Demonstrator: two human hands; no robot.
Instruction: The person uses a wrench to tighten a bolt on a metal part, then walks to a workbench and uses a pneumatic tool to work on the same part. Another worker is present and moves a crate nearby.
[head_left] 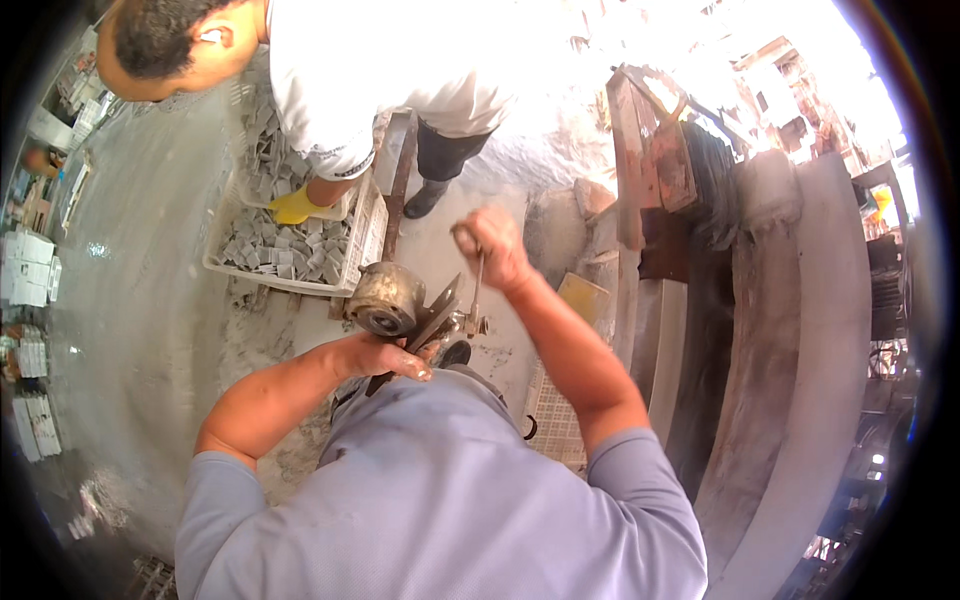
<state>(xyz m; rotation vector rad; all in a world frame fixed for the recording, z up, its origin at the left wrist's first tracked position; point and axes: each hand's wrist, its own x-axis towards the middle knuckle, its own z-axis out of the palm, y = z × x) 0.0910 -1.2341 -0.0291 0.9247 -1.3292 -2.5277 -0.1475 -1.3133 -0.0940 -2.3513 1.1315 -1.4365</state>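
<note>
My left hand (pixel 385 356) is wrapped round a flat dark metal bar (pixel 432 322). Against that bar, on its left, sits a round, worn metal machine part (pixel 386 300) with a hole in its end; whether the two are joined I cannot tell. To the right and higher up, my right hand (pixel 493 248) makes a fist round the handle of a thin-shafted metal tool (pixel 477 295). Its shaft points down toward small metal fittings (pixel 474 325) beside the bar. Whether the tip touches them is unclear.
Across from me a co-worker in white bends over white plastic crates (pixel 372 235) of grey tile pieces, a yellow glove (pixel 293 206) among them. On the right runs a long pale stone-like ledge (pixel 830 350). Low by my right side stands a cream slatted crate (pixel 556 420).
</note>
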